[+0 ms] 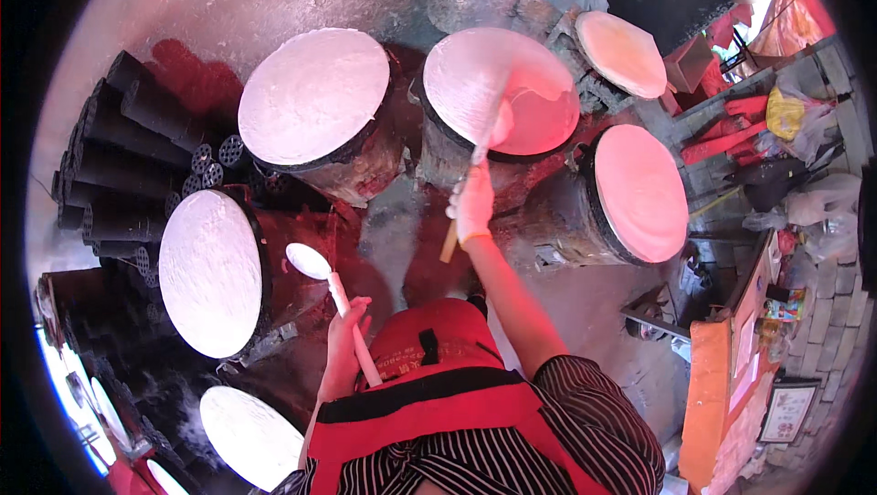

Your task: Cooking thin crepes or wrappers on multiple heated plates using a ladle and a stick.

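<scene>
My left hand (343, 349) grips the long pale handle of a ladle (309, 261), whose round bowl looks white, with batter or a coating. In my gloved right hand (473, 205) is a flat spatula (487, 134); its wooden handle end pokes out below my fist. The blade, smeared by motion, lies over the round griddle (501, 155) ahead of me. White batter (457, 70) covers that griddle's left and far part, while its near right part looks smoother and pinker. Whether the blade touches the surface I cannot tell.
Several drum stoves with white-coated round tops surround me, among them a far-left one (313, 93), a left one (210, 274) and a right one (639, 194). Black honeycomb coal briquettes (137, 162) are stacked at the left. An orange-sided table (708, 394) stands at the right.
</scene>
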`<action>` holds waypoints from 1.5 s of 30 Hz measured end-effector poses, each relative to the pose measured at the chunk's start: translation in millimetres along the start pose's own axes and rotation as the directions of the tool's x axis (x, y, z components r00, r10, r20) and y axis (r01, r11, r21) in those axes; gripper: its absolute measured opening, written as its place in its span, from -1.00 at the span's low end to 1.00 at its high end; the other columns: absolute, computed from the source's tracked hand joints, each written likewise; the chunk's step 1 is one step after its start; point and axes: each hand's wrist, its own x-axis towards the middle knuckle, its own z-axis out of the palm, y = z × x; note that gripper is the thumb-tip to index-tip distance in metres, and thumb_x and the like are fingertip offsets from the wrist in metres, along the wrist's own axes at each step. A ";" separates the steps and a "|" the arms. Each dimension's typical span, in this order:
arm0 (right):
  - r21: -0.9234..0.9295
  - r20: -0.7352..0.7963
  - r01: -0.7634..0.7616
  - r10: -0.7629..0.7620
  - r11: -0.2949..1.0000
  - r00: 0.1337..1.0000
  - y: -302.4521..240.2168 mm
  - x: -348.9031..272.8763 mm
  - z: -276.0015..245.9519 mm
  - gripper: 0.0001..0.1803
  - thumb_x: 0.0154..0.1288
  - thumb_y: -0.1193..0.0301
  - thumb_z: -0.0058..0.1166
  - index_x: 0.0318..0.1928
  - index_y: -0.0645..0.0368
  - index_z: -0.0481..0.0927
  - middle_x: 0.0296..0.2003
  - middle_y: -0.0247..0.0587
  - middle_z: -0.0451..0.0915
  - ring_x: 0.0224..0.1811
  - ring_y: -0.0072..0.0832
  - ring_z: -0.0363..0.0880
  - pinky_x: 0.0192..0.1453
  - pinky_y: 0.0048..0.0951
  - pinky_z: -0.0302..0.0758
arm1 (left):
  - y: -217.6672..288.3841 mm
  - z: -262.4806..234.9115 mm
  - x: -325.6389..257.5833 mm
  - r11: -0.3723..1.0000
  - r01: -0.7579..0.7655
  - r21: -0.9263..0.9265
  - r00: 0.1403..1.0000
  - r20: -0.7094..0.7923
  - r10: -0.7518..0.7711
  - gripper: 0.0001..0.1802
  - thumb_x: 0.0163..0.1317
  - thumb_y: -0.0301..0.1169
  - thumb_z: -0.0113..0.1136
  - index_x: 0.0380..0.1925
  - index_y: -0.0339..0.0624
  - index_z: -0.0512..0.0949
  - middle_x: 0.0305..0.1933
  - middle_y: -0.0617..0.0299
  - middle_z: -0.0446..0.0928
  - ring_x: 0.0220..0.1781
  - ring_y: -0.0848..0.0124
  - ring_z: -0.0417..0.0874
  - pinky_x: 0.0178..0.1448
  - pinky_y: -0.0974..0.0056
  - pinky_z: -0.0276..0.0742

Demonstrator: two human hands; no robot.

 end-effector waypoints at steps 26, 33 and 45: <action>-0.279 0.423 -0.160 0.271 0.947 0.865 -47.7 -16.1 -99.5 -0.52 0.54 0.01 -0.20 0.41 -0.41 0.25 -0.66 -0.51 0.26 -0.79 -0.68 0.11 -0.73 -0.56 0.08 | 0.9 124.5 1.8 0.983 -0.079 0.164 0.992 0.105 0.063 -0.73 0.29 -0.30 0.19 -0.05 -0.13 0.59 0.03 0.33 0.58 0.02 0.58 0.48 0.13 0.40 0.31; -0.148 0.232 -0.185 0.216 0.971 0.948 -98.7 -3.4 -182.8 -0.51 0.51 -0.02 -0.14 0.38 -0.38 0.26 -0.63 -0.54 0.25 -0.78 -0.72 0.10 -0.74 -0.60 0.03 | 0.4 164.7 0.6 0.971 -0.134 0.198 0.986 0.121 0.111 -0.76 0.27 -0.33 0.19 -0.08 -0.12 0.59 -0.08 0.39 0.56 -0.06 0.59 0.44 0.07 0.38 0.30; -0.222 0.433 -0.009 0.107 0.975 0.895 -141.7 79.6 -235.1 -0.52 0.56 0.08 -0.20 0.42 -0.33 0.27 -0.62 -0.48 0.29 -0.76 -0.68 0.15 -0.71 -0.58 0.10 | -16.1 237.7 6.1 0.981 -0.134 0.143 0.988 0.101 0.120 -0.75 0.30 -0.33 0.18 -0.06 -0.12 0.59 -0.02 0.36 0.55 -0.03 0.58 0.47 0.03 0.37 0.40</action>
